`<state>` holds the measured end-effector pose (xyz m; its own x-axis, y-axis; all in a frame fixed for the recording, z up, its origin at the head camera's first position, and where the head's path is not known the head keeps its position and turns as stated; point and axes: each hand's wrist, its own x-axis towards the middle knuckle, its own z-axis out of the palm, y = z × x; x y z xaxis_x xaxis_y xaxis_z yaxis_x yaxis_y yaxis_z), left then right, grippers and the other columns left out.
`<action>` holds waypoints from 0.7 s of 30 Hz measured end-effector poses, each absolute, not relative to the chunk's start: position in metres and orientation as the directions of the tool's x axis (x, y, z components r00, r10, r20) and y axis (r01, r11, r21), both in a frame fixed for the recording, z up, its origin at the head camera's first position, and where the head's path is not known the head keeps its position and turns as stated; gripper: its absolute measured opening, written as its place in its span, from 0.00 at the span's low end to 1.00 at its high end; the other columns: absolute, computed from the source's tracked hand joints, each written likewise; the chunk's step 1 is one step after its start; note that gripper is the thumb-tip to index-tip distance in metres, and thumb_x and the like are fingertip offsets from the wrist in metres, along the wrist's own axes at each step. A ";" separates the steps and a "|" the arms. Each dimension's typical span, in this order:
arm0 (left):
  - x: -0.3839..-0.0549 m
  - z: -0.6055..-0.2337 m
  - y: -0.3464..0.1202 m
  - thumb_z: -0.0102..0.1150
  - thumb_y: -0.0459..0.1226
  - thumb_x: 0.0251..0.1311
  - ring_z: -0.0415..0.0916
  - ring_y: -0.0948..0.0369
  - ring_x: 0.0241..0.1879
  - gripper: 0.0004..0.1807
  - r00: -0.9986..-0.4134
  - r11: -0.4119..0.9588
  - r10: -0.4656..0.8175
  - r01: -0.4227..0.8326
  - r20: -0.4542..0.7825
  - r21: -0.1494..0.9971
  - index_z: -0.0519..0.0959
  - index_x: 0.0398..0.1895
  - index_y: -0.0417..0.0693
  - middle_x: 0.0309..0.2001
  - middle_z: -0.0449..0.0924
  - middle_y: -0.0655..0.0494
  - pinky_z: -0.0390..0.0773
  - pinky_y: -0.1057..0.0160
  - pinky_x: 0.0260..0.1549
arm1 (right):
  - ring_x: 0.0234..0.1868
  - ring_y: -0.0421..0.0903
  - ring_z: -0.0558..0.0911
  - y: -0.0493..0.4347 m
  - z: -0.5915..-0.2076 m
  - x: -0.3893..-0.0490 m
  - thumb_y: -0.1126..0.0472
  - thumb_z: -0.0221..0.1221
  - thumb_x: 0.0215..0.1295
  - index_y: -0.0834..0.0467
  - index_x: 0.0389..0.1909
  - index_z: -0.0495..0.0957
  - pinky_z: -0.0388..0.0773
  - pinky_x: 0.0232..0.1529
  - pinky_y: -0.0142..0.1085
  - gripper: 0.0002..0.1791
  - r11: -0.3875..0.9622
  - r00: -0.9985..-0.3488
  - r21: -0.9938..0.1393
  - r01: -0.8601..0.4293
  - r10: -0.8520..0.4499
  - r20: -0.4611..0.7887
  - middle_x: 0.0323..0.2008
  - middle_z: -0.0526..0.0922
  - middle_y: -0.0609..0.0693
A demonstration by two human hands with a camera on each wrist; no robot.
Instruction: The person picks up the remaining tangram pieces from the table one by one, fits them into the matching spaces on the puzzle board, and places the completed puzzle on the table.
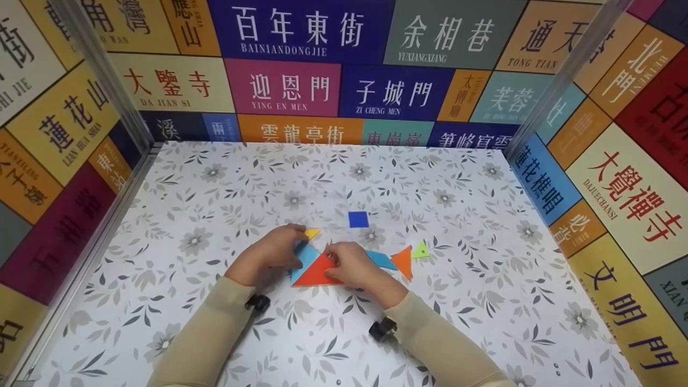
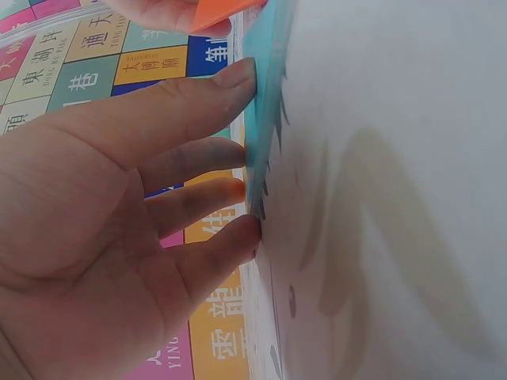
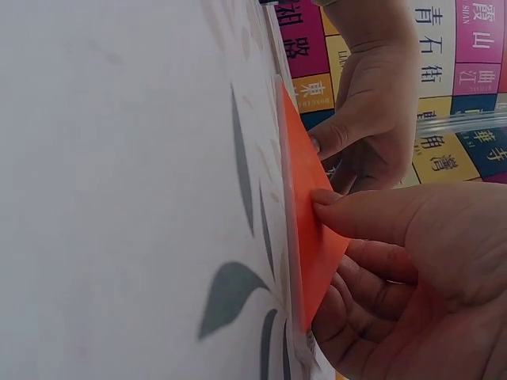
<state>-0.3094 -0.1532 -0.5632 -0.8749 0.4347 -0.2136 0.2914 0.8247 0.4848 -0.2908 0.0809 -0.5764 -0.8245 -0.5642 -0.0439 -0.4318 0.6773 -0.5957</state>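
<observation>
Sleeves (image 1: 199, 330) nearest. Left hand (image 1: 276, 247): fingers spread, tips touching blue piece (image 1: 309, 257). Right hand (image 1: 353, 263): thumb and curled fingers gripping red piece (image 1: 314, 274), just beside blue, at table (image 1: 301, 333). Both probably light, stiff, slide-prone; best pinched by edges.

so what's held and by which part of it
Right hand pinches the red triangle by its right edge; left hand only touches the blue piece beside it.
</observation>
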 end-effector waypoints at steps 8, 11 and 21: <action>-0.309 -0.564 -0.152 0.77 0.32 0.54 0.66 0.45 0.78 0.31 -0.881 0.828 0.418 0.269 -0.221 0.492 0.83 0.65 0.43 0.77 0.71 0.46 0.67 0.46 0.78 | 0.36 0.42 0.77 0.080 -0.576 -0.289 0.62 0.77 0.57 0.61 0.49 0.87 0.79 0.42 0.37 0.19 0.677 -0.825 -0.586 -0.446 -0.564 -0.024 0.35 0.85 0.49; -0.308 -0.564 -0.153 0.77 0.32 0.53 0.67 0.43 0.77 0.30 -0.878 0.818 0.438 0.300 -0.192 0.491 0.84 0.63 0.41 0.76 0.72 0.44 0.68 0.47 0.77 | 0.35 0.42 0.76 0.080 -0.577 -0.289 0.61 0.77 0.56 0.61 0.48 0.88 0.78 0.41 0.37 0.19 0.674 -0.822 -0.580 -0.458 -0.569 -0.013 0.35 0.84 0.49; -0.307 -0.563 -0.152 0.76 0.39 0.52 0.69 0.42 0.76 0.29 -0.882 0.807 0.439 0.302 -0.172 0.507 0.85 0.60 0.41 0.75 0.73 0.42 0.70 0.46 0.76 | 0.35 0.42 0.77 0.081 -0.578 -0.290 0.60 0.78 0.55 0.61 0.46 0.88 0.79 0.41 0.38 0.19 0.671 -0.818 -0.575 -0.467 -0.575 -0.006 0.36 0.84 0.50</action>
<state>-0.3066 -0.1518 -0.5625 -0.8819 0.4388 -0.1724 0.3023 0.8069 0.5074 -0.2898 0.0805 -0.5778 -0.8181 -0.5750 -0.0063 -0.4674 0.6713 -0.5752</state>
